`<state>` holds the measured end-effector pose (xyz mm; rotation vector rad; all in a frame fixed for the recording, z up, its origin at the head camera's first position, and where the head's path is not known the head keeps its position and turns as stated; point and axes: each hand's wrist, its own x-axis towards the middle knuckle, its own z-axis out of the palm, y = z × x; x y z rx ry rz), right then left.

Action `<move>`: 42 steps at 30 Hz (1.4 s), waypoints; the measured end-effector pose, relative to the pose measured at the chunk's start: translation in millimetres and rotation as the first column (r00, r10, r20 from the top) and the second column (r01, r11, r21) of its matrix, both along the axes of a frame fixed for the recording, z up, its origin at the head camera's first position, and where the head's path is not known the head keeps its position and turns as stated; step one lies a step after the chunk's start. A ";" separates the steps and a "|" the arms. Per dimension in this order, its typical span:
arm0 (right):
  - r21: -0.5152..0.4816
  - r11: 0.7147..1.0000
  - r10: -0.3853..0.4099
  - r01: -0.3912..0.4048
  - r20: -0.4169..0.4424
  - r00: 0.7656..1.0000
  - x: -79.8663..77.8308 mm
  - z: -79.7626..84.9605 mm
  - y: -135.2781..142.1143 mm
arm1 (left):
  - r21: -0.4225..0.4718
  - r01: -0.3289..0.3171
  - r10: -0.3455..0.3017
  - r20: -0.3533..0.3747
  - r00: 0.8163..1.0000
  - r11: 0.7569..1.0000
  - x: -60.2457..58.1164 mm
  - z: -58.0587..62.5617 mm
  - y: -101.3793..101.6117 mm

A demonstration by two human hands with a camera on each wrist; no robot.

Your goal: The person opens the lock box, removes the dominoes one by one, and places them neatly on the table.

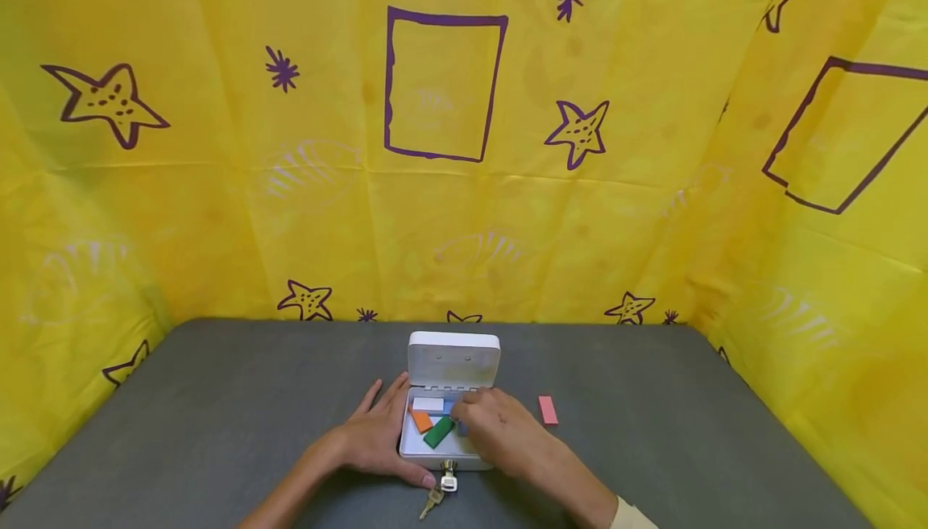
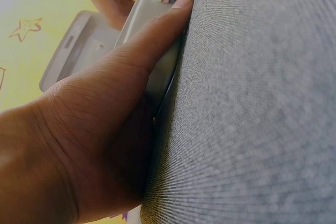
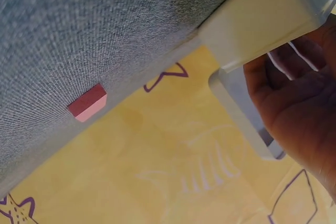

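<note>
White box [image 1: 415, 461], its lid [image 1: 453, 364] raised, sits on the grey bench [image 1: 217, 432]. In it I see a white block [image 1: 428, 405], an orange block [image 1: 421, 421], a green block [image 1: 438, 431] and a blue block [image 1: 448, 408]. The right hand [image 1: 502, 430] reaches in over them, its fingers bent; from where I stand I cannot tell whether they pinch anything. The left hand [image 1: 374, 438] lies along the box's left side, fingers straight and spread, thumb by the front. Two keys [image 1: 449, 482] are near that thumb, at the box's front. Farther right a pink block [image 1: 548, 410] lies on the bench; behind hangs yellow cloth [image 1: 420, 215] with purple starfish [image 1: 578, 134]
</note>
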<state>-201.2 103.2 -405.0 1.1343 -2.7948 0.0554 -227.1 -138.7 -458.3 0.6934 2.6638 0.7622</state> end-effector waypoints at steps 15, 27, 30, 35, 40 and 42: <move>-0.030 0.998 0.048 -0.049 -0.015 0.999 -0.6 -1.8 -1.7 | -0.012 0.000 0.000 0.008 1.000 1.000 0.3 -0.5 -0.7; -0.126 0.989 0.068 -0.073 -0.045 0.997 0.6 2.1 -0.6 | -0.003 -0.005 0.005 0.008 1.000 1.000 -0.5 -1.2 -0.8; -0.192 0.980 0.060 -0.062 -0.014 0.998 0.3 5.0 -0.5 | 0.000 -0.005 0.005 0.001 1.000 1.000 -0.1 -1.1 -1.0; -0.236 0.971 0.051 -0.042 0.031 0.998 0.1 8.6 1.2 | 0.001 0.000 0.000 -0.002 1.000 1.000 -0.2 -1.8 -0.8; -0.243 0.969 0.050 -0.034 0.060 0.997 0.0 12.4 2.8 | 0.003 0.004 -0.004 -0.007 1.000 1.000 -0.4 -2.4 -0.6; -0.245 0.969 0.048 -0.029 0.071 0.996 0.1 14.6 3.7 | 0.003 0.006 -0.006 -0.006 1.000 1.000 -0.3 -2.5 -0.9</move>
